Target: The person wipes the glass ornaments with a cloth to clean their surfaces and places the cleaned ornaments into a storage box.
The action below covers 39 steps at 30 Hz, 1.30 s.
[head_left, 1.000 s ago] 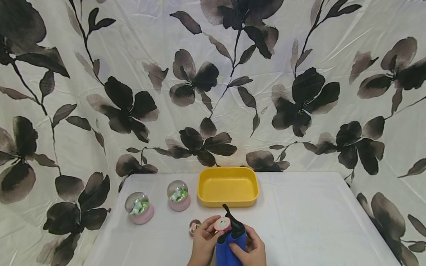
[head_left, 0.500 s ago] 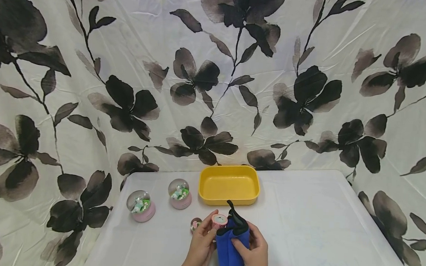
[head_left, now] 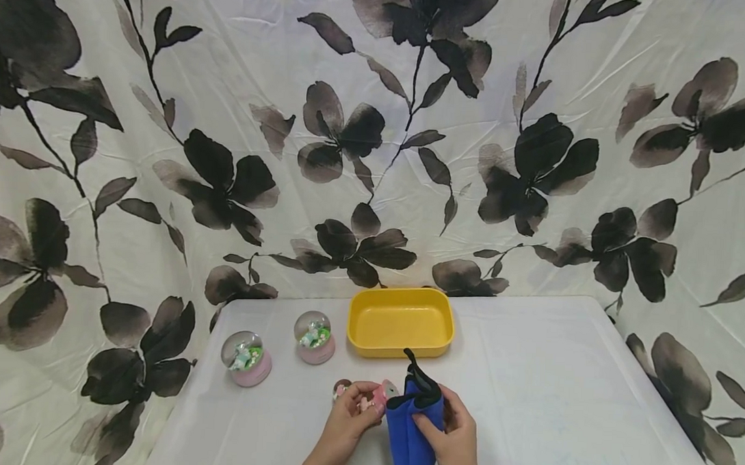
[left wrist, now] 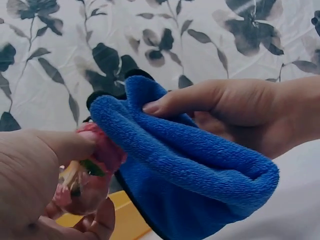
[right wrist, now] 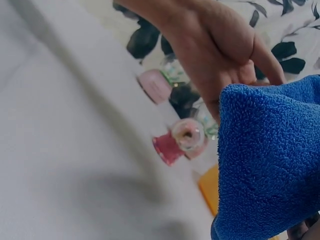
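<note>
My left hand [head_left: 344, 420] pinches a small snow globe [left wrist: 102, 150] by its pink base, between thumb and fingers. The globe is tipped over, its clear ball low and its base toward the cloth. A folded blue terry cloth [head_left: 411, 425] with black edging is gripped in my right hand [head_left: 454, 434], thumb on the near side. In the left wrist view the cloth's edge lies against or just beside the base; I cannot tell which. Behind my left hand stands another small snow globe [right wrist: 177, 142] on a red base. The right hand's fingers are mostly hidden behind the cloth.
Two larger snow globes with pale pink bases, a left one [head_left: 247, 359] and a right one [head_left: 315, 338], stand on the left of the white table [head_left: 546, 389]. A yellow tray [head_left: 399, 350] lies behind the hands. Floral fabric [head_left: 375, 157] hangs behind the table.
My left hand has turned the small globe so its base now faces right, and has shifted slightly down and left. The right hand and cloth have moved a little to the right.
</note>
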Each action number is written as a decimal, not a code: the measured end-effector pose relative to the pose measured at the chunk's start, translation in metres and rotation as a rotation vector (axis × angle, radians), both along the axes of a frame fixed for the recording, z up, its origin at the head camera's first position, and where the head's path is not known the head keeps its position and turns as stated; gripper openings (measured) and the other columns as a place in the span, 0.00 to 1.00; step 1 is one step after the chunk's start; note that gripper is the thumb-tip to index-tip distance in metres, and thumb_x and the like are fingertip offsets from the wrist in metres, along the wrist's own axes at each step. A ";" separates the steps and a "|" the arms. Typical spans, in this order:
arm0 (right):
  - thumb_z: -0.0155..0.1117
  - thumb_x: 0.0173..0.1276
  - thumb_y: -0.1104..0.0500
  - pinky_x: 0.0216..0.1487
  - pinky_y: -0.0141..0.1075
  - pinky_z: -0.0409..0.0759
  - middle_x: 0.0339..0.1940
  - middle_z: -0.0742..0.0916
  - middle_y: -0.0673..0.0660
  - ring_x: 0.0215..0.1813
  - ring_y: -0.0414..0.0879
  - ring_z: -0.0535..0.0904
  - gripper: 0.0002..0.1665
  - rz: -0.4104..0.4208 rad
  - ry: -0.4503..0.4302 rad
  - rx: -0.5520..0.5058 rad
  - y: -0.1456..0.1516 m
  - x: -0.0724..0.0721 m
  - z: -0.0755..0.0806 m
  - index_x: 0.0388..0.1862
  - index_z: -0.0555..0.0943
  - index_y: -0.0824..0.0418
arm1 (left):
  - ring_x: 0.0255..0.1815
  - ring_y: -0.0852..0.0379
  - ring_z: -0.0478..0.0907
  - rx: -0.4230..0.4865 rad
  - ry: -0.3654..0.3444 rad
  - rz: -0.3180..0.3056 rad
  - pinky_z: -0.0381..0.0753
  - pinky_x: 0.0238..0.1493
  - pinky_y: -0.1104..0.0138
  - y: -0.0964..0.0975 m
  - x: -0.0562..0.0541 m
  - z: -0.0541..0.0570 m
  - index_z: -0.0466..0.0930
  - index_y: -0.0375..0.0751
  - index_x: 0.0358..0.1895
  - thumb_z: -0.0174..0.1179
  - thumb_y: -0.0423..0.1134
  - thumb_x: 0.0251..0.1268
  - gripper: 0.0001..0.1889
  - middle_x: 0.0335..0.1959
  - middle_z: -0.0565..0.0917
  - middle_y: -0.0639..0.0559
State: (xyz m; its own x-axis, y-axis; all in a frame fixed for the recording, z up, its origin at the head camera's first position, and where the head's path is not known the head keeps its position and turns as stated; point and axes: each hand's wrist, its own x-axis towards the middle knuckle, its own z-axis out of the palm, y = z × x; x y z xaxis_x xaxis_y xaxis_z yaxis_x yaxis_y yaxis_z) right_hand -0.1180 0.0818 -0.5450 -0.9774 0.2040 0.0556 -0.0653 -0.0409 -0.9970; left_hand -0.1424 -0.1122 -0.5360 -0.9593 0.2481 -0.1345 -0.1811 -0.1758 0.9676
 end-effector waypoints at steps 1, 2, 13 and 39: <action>0.77 0.52 0.64 0.52 0.31 0.77 0.51 0.84 0.57 0.51 0.46 0.80 0.31 0.005 0.004 0.004 0.001 0.000 0.000 0.56 0.78 0.62 | 0.44 0.56 0.76 -0.015 0.010 0.000 0.80 0.44 0.67 0.000 -0.001 0.000 0.68 0.30 0.59 0.62 0.33 0.65 0.22 0.53 0.74 0.44; 0.77 0.52 0.64 0.52 0.31 0.77 0.52 0.84 0.57 0.52 0.46 0.80 0.31 0.011 0.010 0.006 0.002 0.000 0.000 0.56 0.78 0.62 | 0.44 0.57 0.76 -0.030 0.024 -0.004 0.80 0.43 0.68 0.000 -0.001 0.000 0.70 0.30 0.59 0.63 0.33 0.64 0.22 0.53 0.74 0.44; 0.77 0.53 0.63 0.53 0.34 0.76 0.52 0.85 0.52 0.53 0.46 0.81 0.30 0.106 0.059 0.040 0.005 0.003 0.000 0.56 0.80 0.58 | 0.49 0.52 0.79 -0.075 0.144 -0.001 0.80 0.46 0.70 0.001 -0.007 -0.006 0.74 0.27 0.54 0.69 0.27 0.54 0.23 0.52 0.80 0.37; 0.72 0.52 0.69 0.48 0.37 0.80 0.50 0.80 0.63 0.48 0.54 0.80 0.29 0.123 0.017 -0.119 0.016 -0.003 -0.011 0.55 0.76 0.65 | 0.55 0.49 0.78 0.086 0.090 -0.193 0.79 0.53 0.63 0.020 -0.009 -0.012 0.67 0.23 0.64 0.64 0.23 0.57 0.29 0.56 0.77 0.35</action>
